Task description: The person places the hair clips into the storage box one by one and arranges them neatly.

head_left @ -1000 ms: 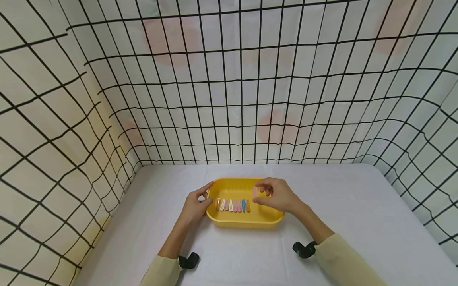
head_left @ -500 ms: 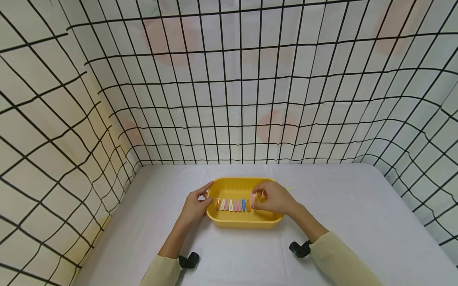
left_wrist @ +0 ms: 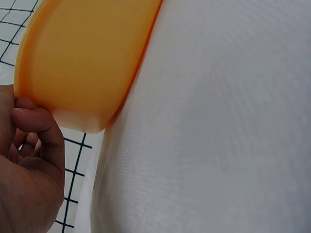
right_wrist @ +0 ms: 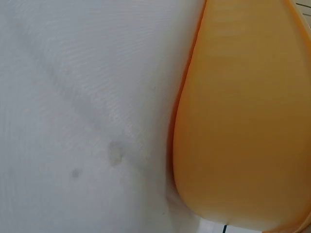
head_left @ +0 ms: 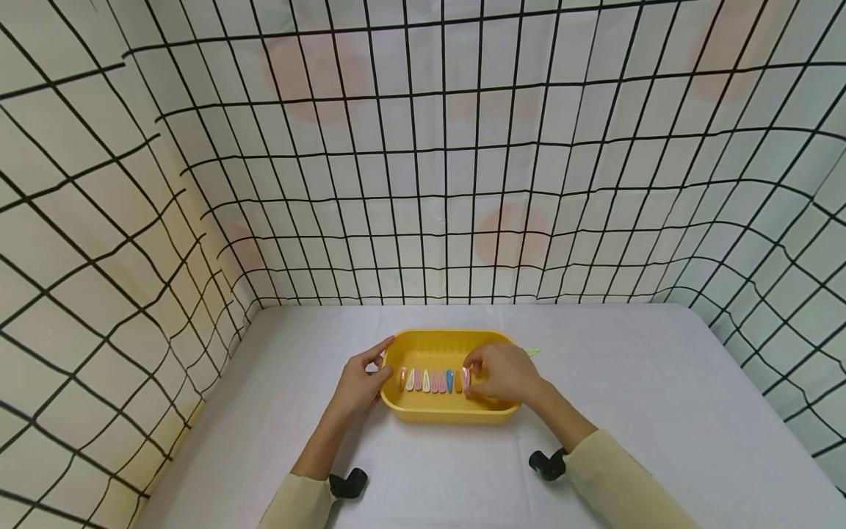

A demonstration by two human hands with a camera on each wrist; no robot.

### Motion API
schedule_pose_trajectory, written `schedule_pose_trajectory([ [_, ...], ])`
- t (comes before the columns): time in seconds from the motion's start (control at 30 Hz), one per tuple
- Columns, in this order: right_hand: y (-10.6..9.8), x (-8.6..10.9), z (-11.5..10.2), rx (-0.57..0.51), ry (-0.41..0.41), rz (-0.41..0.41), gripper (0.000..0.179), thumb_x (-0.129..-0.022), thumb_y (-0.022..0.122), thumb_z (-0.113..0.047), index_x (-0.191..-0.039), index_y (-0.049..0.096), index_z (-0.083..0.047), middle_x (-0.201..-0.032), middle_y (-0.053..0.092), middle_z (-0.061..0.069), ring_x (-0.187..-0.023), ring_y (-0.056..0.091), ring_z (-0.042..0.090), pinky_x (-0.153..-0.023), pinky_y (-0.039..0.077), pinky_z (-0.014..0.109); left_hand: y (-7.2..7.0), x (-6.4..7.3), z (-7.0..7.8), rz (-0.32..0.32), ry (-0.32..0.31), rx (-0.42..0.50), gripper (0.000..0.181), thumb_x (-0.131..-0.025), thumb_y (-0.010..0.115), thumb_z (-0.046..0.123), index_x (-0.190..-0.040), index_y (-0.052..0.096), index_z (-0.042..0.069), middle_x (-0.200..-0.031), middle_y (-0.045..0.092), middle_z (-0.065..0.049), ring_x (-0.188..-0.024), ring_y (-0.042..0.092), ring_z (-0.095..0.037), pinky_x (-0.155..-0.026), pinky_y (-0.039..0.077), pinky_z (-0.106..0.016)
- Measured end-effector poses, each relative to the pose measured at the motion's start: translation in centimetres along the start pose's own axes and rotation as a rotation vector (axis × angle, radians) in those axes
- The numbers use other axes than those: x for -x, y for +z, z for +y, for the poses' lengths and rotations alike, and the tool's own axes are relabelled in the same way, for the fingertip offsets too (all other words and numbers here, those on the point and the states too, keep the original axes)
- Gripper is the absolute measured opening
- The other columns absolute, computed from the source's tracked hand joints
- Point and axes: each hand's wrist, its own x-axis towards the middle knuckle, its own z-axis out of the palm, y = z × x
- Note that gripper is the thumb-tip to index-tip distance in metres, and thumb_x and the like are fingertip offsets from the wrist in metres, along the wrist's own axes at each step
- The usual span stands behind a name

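Observation:
A yellow tray stands on the white table, with several snap hair clips lined up side by side inside. From the left come an orange hair clip, a white one and a pink one; farther along lie a blue hair clip and another orange one. My left hand holds the tray's left rim; the left wrist view shows its curled fingers against the tray wall. At the row's right end, my right hand pinches a pink hair clip by its ends, low in the tray. The right wrist view shows only the tray's outer wall and tablecloth.
A bright green strip shows just past the tray's right rim, partly behind my right hand. Black grid netting over white cloth encloses the table at the back and both sides. Black camera mounts sit at both wrists.
My right hand has moved left and down inside the tray, bringing the pink hair clip beside the right-hand orange one. The green strip has come into view. My left hand stays at the rim.

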Motion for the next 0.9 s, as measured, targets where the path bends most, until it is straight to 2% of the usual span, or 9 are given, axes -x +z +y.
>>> schedule_pose_trajectory([
  [0.27, 0.28, -0.39, -0.25, 0.067, 0.02, -0.037, 0.038, -0.072, 0.09, -0.044, -0.1, 0.078, -0.022, -0.075, 0.06, -0.011, -0.073, 0.051, 0.008, -0.068, 0.042, 0.029, -0.07, 0.14, 0.07, 0.001, -0.011, 0.007, 0.061, -0.088, 0.065, 0.007, -0.145, 0.061, 0.029, -0.093, 0.05, -0.004, -0.044, 0.042, -0.012, -0.041, 0.04, -0.02],
  [0.53, 0.23, -0.47, -0.48, 0.129, -0.016, -0.044, 0.036, -0.074, 0.087, -0.044, -0.101, 0.077, -0.024, -0.078, 0.062, -0.011, -0.072, 0.051, 0.009, -0.066, 0.042, 0.029, -0.2, 0.06, 0.0, 0.007, 0.001, -0.001, 0.06, -0.088, 0.065, 0.008, -0.144, 0.062, 0.029, -0.092, 0.05, -0.004, -0.044, 0.041, -0.012, -0.041, 0.039, -0.02],
  [0.9, 0.19, -0.36, -0.49, 0.129, 0.003, -0.052, 0.038, -0.073, 0.086, -0.046, -0.103, 0.077, -0.024, -0.078, 0.061, -0.01, -0.072, 0.05, 0.01, -0.066, 0.042, 0.029, 0.08, 0.01, 0.04, 0.004, -0.006, 0.0, 0.061, -0.088, 0.065, 0.007, -0.145, 0.061, 0.029, -0.093, 0.05, -0.004, -0.045, 0.042, -0.011, -0.042, 0.04, -0.019],
])
